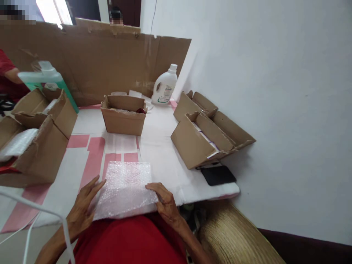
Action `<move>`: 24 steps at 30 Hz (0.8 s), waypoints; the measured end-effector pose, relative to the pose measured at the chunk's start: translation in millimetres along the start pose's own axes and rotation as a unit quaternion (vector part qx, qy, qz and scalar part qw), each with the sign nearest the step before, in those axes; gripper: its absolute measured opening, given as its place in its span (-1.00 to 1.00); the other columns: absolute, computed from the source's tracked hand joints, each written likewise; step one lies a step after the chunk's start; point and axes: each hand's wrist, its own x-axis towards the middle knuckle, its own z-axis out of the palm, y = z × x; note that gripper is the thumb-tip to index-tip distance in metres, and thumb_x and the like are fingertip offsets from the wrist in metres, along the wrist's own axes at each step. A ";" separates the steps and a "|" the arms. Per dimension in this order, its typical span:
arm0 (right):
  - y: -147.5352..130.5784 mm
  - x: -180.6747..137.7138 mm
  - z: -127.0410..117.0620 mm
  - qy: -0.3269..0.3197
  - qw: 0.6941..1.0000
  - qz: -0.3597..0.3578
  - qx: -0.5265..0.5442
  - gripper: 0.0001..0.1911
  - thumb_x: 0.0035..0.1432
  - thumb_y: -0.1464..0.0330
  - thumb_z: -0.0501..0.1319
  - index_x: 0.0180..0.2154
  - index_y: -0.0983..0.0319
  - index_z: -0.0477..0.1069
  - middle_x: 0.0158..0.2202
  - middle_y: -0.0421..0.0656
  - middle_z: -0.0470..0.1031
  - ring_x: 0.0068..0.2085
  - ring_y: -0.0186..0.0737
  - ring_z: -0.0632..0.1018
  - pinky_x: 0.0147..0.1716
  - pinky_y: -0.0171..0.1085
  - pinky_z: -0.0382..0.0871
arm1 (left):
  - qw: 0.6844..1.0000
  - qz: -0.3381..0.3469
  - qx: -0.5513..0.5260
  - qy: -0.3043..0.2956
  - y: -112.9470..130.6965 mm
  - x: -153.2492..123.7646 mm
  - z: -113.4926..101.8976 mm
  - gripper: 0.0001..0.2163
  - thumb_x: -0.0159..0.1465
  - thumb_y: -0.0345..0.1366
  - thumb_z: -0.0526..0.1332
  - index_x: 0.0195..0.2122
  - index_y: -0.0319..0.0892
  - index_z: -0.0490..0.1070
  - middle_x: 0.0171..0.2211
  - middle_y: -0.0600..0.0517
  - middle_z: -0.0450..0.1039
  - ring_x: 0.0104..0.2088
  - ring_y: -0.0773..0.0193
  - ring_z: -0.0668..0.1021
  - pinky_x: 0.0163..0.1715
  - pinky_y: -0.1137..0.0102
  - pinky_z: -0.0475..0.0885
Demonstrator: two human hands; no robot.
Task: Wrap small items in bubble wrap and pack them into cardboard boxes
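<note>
A clear sheet of bubble wrap (126, 187) lies flat at the near edge of the table, straight in front of my body. Along its left side rests my left hand (84, 205), the fingers stretched out and apart, touching or nearly touching the sheet's edge. On the opposite side, my right hand (165, 201) has its thumb and fingers closed on the right edge of the bubble wrap. Beyond the sheet stands a small open cardboard box (123, 123) with items inside that I cannot make out.
Cardboard boxes (59, 137) with bubble-wrapped items stand left; more boxes (187, 143) lean right, above a black phone-like object (218, 175). A white jug (165, 86) and a green-liquid bottle (49, 79) stand near a cardboard partition (110, 62). A white cable (41, 207) crosses lower left.
</note>
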 end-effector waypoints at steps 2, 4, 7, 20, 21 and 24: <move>0.9 3.3 0.3 0.004 0.999 0.052 0.013 -0.73 0.37 0.35 0.07 -0.05 0.17 0.52 -0.14 -0.09 0.60 -0.10 -0.15 0.59 -0.09 -0.22 0.48 | 0.999 0.041 -0.006 0.003 -2.3 7.2 5.6 -0.47 0.23 -0.08 0.31 0.24 0.09 0.35 0.33 -0.10 0.26 0.27 -0.01 0.40 0.20 0.13 0.41; 2.4 8.0 2.1 0.019 0.995 0.096 0.018 -0.73 0.39 0.28 0.06 -0.10 0.19 0.53 -0.21 -0.12 0.59 -0.17 -0.17 0.58 -0.17 -0.27 0.44 | 0.998 0.048 -0.044 0.005 -4.3 15.4 8.3 -0.60 0.23 -0.05 0.31 0.09 0.08 0.49 0.23 -0.07 0.39 0.19 0.04 0.48 0.14 0.20 0.47; 4.9 17.3 8.2 0.053 0.988 0.144 0.016 -0.70 0.40 0.22 0.07 -0.24 0.21 0.50 -0.36 -0.18 0.54 -0.31 -0.22 0.54 -0.28 -0.32 0.37 | 0.993 -0.036 -0.114 0.020 -2.8 27.7 10.3 -0.77 0.32 -0.08 0.20 -0.14 -0.01 0.57 -0.09 -0.01 0.57 -0.07 0.19 0.61 -0.06 0.35 0.55; 16.5 39.9 30.5 0.161 0.960 0.219 -0.059 -0.68 0.32 0.12 0.15 -0.22 0.25 0.49 -0.41 -0.18 0.53 -0.37 -0.21 0.51 -0.30 -0.30 0.33 | 0.972 -0.207 -0.035 0.101 12.9 45.3 33.5 -0.68 0.21 0.05 0.20 -0.25 -0.09 0.49 -0.31 0.01 0.57 -0.28 0.15 0.59 -0.17 0.25 0.51; 16.6 40.0 30.8 0.164 0.960 0.218 -0.069 -0.68 0.32 0.13 0.15 -0.21 0.25 0.49 -0.43 -0.18 0.51 -0.39 -0.21 0.50 -0.32 -0.30 0.32 | 0.972 -0.208 -0.032 0.103 12.7 44.9 33.9 -0.68 0.22 0.04 0.20 -0.22 -0.10 0.48 -0.31 0.01 0.56 -0.29 0.16 0.59 -0.18 0.25 0.52; 16.7 40.4 31.1 0.172 0.958 0.208 -0.096 -0.69 0.32 0.14 0.15 -0.21 0.25 0.48 -0.46 -0.21 0.46 -0.43 -0.23 0.46 -0.36 -0.30 0.31 | 0.972 -0.181 0.023 0.147 18.7 46.5 35.3 -0.61 0.27 -0.02 0.19 -0.01 -0.17 0.43 -0.24 -0.05 0.54 -0.27 0.14 0.58 -0.19 0.23 0.52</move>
